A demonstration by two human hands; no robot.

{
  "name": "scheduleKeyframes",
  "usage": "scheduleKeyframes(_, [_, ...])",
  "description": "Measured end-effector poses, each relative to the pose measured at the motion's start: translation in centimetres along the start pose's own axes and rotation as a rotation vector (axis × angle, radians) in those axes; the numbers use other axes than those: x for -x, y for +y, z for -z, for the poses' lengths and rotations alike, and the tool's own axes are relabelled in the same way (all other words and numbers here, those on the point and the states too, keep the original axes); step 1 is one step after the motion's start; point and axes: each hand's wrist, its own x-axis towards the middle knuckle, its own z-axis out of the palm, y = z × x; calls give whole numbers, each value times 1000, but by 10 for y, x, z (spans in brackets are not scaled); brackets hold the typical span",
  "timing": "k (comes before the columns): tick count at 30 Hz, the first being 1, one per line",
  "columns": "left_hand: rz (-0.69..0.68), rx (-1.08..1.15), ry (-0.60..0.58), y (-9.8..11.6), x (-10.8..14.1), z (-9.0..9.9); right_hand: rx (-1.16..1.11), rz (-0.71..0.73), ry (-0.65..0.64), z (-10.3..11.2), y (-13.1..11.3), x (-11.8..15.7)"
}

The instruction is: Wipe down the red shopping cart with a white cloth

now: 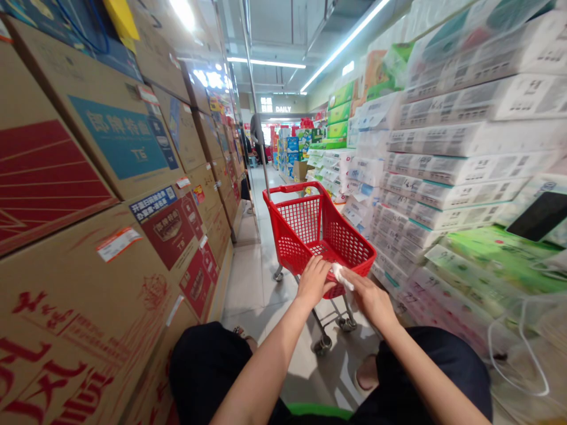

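Observation:
In front of me stands a red plastic shopping cart [349,233] with a lattice basket on a grey wheeled frame. My left hand [312,280] grips the near rim, its fingers laid over the edge and its thumb on the outer side. Just to the right, my right hand [367,295] is closed on a white cloth [341,275] and presses it against the same rim. It could also be a tissue; most of it is hidden by the fingers. Inside the basket only the bare red lattice and floor show.
Stacked cardboard cartons [128,141] line the left side, beside a thin metal pole [259,118]. Piled white tissue packs [447,171] crowd the right. A black phone [538,216] lies on green packs [491,254]. Pale floor tiles [243,271] run down the aisle; a person [256,139] is far off.

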Motion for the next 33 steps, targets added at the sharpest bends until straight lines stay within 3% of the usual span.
scheduleKeyframes(3, [-4, -8, -5, 3, 1, -2, 18, -130, 68, 9, 36, -1])
scheduleKeyframes(5, [4, -12, -4, 7, 1, -5, 12, -181, 93, 7, 43, -1])
scheduleKeyframes(7, [19, -12, 2, 11, -1, -8, -20, -156, 94, 0, 32, 0])
scheduleKeyframes(12, [42, -17, 27, 17, 0, -7, -120, -46, 85, -21, -24, 15])
scheduleKeyframes(14, [34, -16, 23, 16, 1, -5, -135, -26, 60, -21, -28, 18])
scheduleKeyframes(18, [19, -2, 0, 13, 2, -2, -174, -30, 69, -15, 14, 7])
scheduleKeyframes(21, [33, -2, -2, 14, 1, -5, -230, -150, 232, -17, 54, -8])
scheduleKeyframes(24, [40, 6, 14, 17, 0, -8, -240, -233, 317, -26, 65, -16])
scheduleKeyframes(27, [47, 22, 25, 18, 1, -8, -253, -209, 315, -38, 40, -9])
scheduleKeyframes(31, [49, 24, 13, 16, 4, -3, -316, -16, 162, -41, -10, 6])
scheduleKeyframes(33, [47, 24, 7, 15, 4, 0, -306, 31, 101, -36, -20, 6])
